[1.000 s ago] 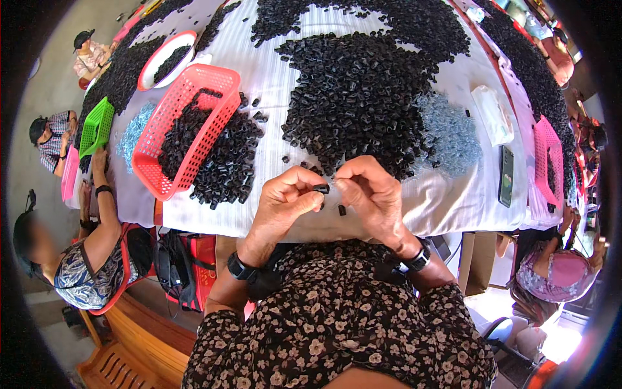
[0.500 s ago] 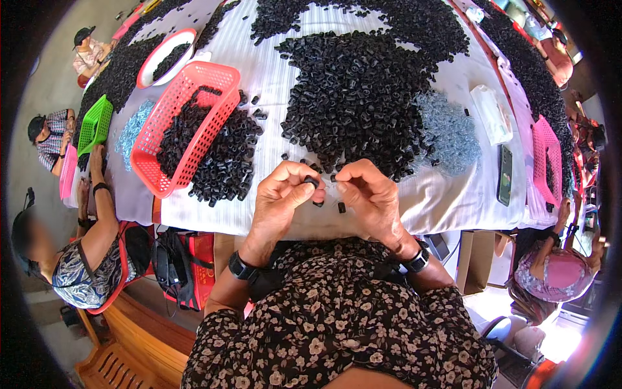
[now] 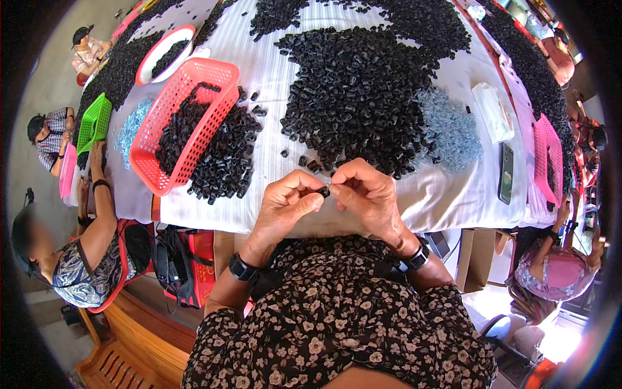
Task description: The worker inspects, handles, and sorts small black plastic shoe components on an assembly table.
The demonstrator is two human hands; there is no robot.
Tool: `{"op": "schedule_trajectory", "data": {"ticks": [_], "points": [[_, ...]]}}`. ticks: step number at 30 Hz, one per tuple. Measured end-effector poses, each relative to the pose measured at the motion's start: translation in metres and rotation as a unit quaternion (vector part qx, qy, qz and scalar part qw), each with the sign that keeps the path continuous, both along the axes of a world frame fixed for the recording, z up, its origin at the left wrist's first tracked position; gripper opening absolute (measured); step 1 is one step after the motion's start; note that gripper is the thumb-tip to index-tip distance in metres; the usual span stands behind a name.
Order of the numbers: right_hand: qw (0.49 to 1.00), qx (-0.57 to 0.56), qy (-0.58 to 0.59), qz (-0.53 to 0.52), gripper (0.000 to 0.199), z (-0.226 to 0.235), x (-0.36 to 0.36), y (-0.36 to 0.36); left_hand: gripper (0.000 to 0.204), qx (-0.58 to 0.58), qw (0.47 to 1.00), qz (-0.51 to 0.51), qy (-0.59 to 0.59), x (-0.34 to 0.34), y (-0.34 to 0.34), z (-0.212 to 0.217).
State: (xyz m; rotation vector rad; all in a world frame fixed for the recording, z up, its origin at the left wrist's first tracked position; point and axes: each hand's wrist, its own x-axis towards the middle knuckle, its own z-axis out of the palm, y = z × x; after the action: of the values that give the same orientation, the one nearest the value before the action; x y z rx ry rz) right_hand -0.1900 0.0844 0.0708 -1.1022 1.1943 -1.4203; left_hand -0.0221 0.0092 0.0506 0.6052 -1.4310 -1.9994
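Just over the near edge of the white-covered table, my left hand (image 3: 284, 206) pinches a small black plastic piece (image 3: 324, 192) between thumb and fingers. My right hand (image 3: 369, 200) meets it from the other side, thumb and forefinger pressed together at the piece. Whatever lies between those right fingertips is too small to make out. Beyond my hands spreads a big heap of similar black pieces (image 3: 353, 97), with a few loose ones near my fingers. Against the heap's right side rests a pile of small clear bluish pieces (image 3: 448, 133).
A red perforated basket (image 3: 144, 159) tilts over more black pieces to the left, near a white red-rimmed basin (image 3: 147, 72). On the right lie a white packet (image 3: 494, 113) and a phone (image 3: 505, 174). Co-workers sit on both sides; one person's arm (image 3: 100, 188) reaches toward a green basket (image 3: 97, 117).
My hands have come together, the left shifting right with the black piece until it meets the right fingertips. The gap between them has closed.
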Motion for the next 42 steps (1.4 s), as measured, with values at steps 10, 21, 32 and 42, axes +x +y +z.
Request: {"op": "schedule_trajectory", "data": {"ticks": [10, 21, 32, 42], "points": [[0.970, -0.085, 0.228, -0.029, 0.008, 0.010, 0.001, 0.004, 0.015, 0.004, 1.000, -0.014, -0.011, -0.002, 0.001, -0.004], [0.987, 0.105, -0.010, 0.125, 0.006, -0.005, -0.013, 0.021, 0.011, 0.043, 0.992, -0.109, -0.045, 0.006, 0.008, -0.004], [0.949, 0.177, 0.114, 0.237, 0.020, -0.015, -0.022, -0.004, 0.008, 0.048, 0.988, -0.134, -0.063, 0.020, 0.003, -0.004], [0.920, -0.126, 0.359, 0.088, 0.004, -0.033, 0.015, -0.084, 0.011, 0.182, 0.976, -0.053, 0.112, 0.051, -0.023, -0.059]]}}
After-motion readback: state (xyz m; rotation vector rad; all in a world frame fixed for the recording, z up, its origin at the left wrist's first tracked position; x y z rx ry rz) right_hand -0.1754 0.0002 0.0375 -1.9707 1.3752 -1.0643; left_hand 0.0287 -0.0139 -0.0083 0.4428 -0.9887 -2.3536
